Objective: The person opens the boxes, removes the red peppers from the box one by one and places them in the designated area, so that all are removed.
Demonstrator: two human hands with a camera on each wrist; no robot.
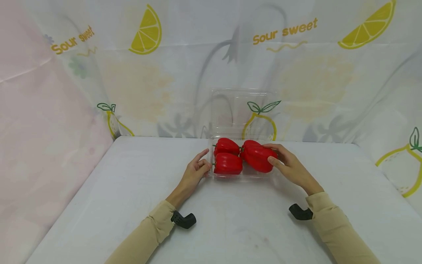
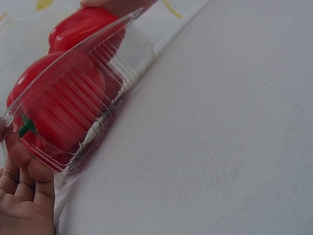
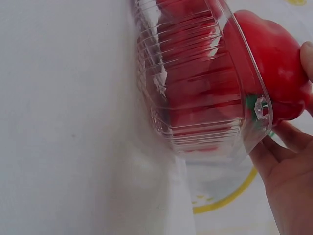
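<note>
While your right hand (image 1: 291,165) held a glossy red bell pepper (image 1: 257,156), centre-right, it seemed light, best gripped mid-body; left hand (image 1: 194,173): hold unclear.

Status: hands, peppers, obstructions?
Left hand touching left end of clear plastic clamshell. Right hand gripping red bell pepper at clamshell's right side. Lid open; no obstruction visible.

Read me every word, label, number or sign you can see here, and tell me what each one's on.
"Sour sweet": orange print on the backdrop, upper left in the head view.
"Sour sweet": a second orange print on the backdrop, right of centre.
I can't make out any lettering on the clear container or red peppers.
</note>
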